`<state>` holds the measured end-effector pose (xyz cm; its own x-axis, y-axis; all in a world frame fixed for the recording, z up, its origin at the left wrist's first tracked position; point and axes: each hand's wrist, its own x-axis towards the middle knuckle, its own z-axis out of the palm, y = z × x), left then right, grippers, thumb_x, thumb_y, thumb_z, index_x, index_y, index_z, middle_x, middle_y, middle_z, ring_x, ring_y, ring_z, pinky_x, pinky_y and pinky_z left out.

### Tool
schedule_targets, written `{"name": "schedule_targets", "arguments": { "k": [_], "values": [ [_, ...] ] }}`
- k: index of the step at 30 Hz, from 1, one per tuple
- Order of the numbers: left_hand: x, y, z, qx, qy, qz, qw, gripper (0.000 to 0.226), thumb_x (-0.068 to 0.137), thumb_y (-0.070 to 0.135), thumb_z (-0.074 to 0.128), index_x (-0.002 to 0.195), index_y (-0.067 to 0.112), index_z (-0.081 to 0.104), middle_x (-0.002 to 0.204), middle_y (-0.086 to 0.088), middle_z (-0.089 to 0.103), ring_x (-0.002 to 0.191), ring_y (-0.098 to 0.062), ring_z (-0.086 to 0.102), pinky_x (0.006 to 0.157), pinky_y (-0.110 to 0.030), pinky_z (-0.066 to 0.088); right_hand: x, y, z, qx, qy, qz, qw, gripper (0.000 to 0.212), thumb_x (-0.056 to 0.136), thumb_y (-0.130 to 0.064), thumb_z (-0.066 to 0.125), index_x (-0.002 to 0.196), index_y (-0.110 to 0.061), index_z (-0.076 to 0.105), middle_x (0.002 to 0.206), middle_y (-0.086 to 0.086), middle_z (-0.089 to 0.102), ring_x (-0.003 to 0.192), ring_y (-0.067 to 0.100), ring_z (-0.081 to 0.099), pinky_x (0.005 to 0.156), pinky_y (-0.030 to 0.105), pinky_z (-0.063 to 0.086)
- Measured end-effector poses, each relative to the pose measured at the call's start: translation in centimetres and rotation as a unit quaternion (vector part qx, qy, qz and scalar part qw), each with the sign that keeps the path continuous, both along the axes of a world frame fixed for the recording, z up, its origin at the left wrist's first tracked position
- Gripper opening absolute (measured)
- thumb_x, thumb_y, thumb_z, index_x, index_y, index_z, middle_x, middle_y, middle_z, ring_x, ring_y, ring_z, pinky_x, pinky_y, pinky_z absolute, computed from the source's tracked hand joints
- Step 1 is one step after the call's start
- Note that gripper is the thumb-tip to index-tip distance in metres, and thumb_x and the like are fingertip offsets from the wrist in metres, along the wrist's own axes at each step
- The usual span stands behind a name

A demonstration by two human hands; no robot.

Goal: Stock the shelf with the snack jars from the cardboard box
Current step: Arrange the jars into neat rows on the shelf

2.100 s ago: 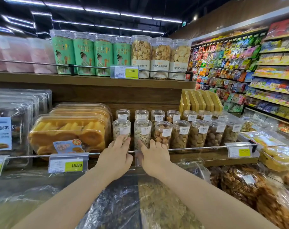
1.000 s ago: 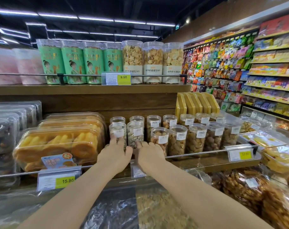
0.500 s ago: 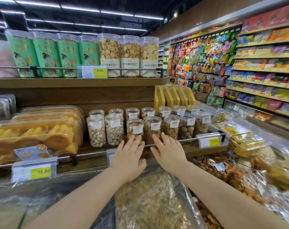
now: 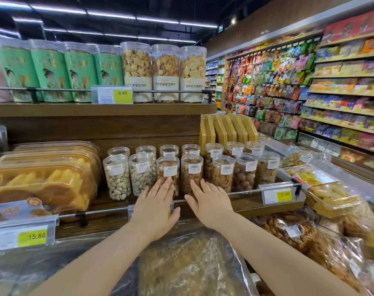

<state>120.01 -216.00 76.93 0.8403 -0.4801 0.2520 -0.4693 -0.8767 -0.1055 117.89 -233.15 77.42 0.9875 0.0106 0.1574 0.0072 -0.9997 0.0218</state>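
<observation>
1. The left hand (image 4: 157, 202) and right hand (image 4: 210, 201) reach side by side over the thin metal rail (image 4: 100, 211). Each grip is apart and clamped on nothing, with the fingers (image 4: 168, 184) straight. The tips lie flat on the fronts of 2 neighbouring jars: the left on the 3rd front jar (image 4: 168, 167), the right on the 4th front jar (image 4: 192, 165).
2. My reading: flat fingers suit nudging, not lifting. The pair looks set to be pushed back and squared, so the labels face out and the front line stays even.
3. The clear plastic snack jars with white labels (image 4: 222, 174) stand upright in 2 close rows on the dark wooden shelf (image 4: 109, 222). Pale nuts are at the left end and browner snacks to the right. The rail in front would keep them from sliding off.
4. The cardboard box is not in view, so I cannot tell how much stock remains.
5. Clear clamshell trays of yellow cake (image 4: 45, 180) sit just left of the jars, and a yellow price tag (image 4: 284, 194) hangs on the rail to the right. The upper shelf (image 4: 96, 108) carries green canisters (image 4: 81, 71) and tall clear biscuit jars (image 4: 165, 69).
6. Below the arms lie crinkled plastic bags of snacks (image 4: 192, 263).
7. The room is a shop aisle — wall shelving packed with colourful packets (image 4: 331, 86) on the right, strip lights (image 4: 111, 14) on a dark ceiling.
</observation>
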Motion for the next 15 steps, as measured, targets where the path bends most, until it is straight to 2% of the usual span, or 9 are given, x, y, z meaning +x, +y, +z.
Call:
{"name": "schedule_targets", "arguments": {
  "k": [2, 4, 15],
  "values": [
    [0.7, 0.1, 0.1, -0.008, -0.003, 0.009, 1.0, 0.075, 0.09, 0.06, 0.004, 0.154, 0.02, 0.003, 0.16, 0.002, -0.011, 0.147, -0.013, -0.007, 0.117, -0.034, 0.002, 0.7, 0.0, 0.1, 0.003, -0.003, 0.005, 1.0, 0.064, 0.099, -0.055, 0.011, 0.154, -0.022, 0.008, 0.159, 0.011, 0.018, 0.145, 0.026, 0.02, 0.116, 0.04, 0.016],
    [1.1, 0.0, 0.4, -0.012, 0.001, 0.013, 1.0, 0.07, 0.096, 0.057, 0.017, 0.154, 0.02, 0.004, 0.16, 0.002, -0.011, 0.147, -0.013, -0.007, 0.117, -0.033, 0.004, 1.6, 0.2, 0.2, 0.01, -0.01, 0.01, 1.0, 0.065, 0.099, -0.055, 0.013, 0.154, -0.021, 0.01, 0.158, 0.012, 0.019, 0.144, 0.027, 0.021, 0.116, 0.04, 0.018],
    [3.3, -0.9, 0.6, -0.002, 0.019, 0.001, 1.0, 0.07, 0.097, 0.056, 0.02, 0.153, 0.018, 0.004, 0.16, 0.0, -0.009, 0.147, -0.014, -0.004, 0.118, -0.034, 0.002, 3.7, 0.4, 0.1, 0.04, -0.022, 0.017, 0.999, 0.062, 0.1, -0.051, 0.015, 0.153, -0.018, 0.014, 0.158, 0.01, 0.021, 0.143, 0.025, 0.025, 0.116, 0.038, 0.019]
  ]
}}
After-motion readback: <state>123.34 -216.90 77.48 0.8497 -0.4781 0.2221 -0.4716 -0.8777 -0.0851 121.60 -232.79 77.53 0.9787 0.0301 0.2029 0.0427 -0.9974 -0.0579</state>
